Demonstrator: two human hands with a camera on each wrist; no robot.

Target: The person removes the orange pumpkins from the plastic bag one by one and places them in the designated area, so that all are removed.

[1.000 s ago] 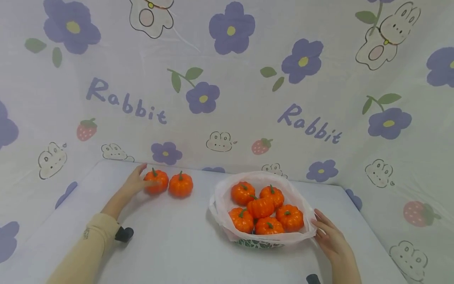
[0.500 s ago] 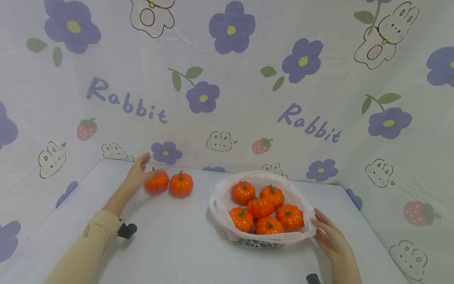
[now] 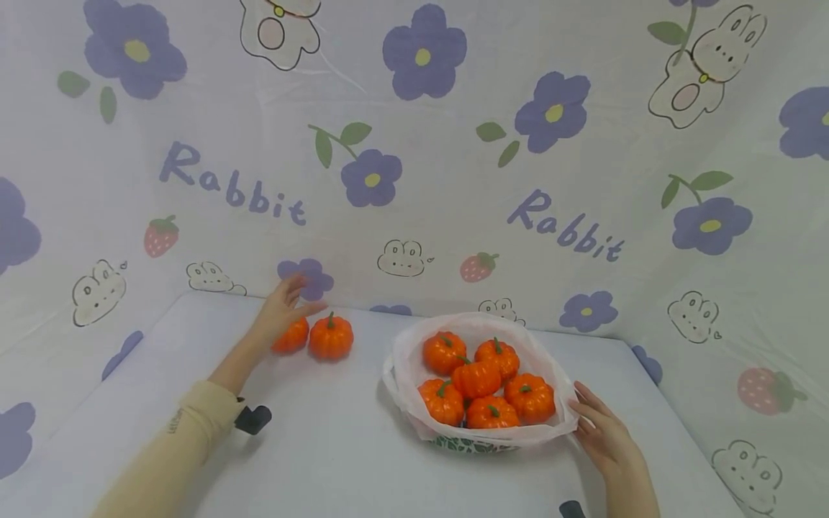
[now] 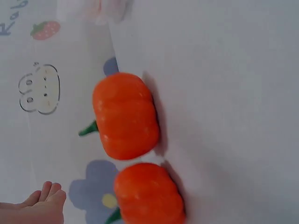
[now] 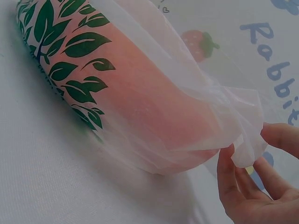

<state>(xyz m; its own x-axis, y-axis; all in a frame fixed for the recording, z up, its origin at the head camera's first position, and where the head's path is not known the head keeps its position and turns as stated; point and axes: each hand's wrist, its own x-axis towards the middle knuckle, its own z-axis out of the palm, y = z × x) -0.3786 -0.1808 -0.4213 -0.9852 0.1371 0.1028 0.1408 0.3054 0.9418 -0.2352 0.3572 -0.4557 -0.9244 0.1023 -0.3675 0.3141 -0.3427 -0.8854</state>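
Two small orange pumpkins stand side by side at the back left of the table. The left pumpkin (image 3: 291, 337) is partly covered by my left hand (image 3: 275, 316) in the head view; the right pumpkin (image 3: 331, 338) shows whole. With fingers spread and nothing in them, the left hand (image 4: 39, 207) appears apart from both pumpkins in the left wrist view. To the right, a thin white plastic bag (image 3: 404, 374) with green leaves on its lower side lies spread wide around several more pumpkins (image 3: 476, 378). My right hand (image 5: 252, 196) pinches the bag's right edge (image 5: 247, 140) between thumb and fingers.
The white table (image 3: 311, 446) meets a hanging cloth (image 3: 440, 180) printed with flowers and rabbits at its back edge. A dark wrist-camera mount (image 3: 252, 419) juts out from the left sleeve (image 3: 175, 446).
My left hand has risen off the left pumpkin's side and moved right, over its top toward the right pumpkin. Right hand, bag and pumpkins have stayed in place.
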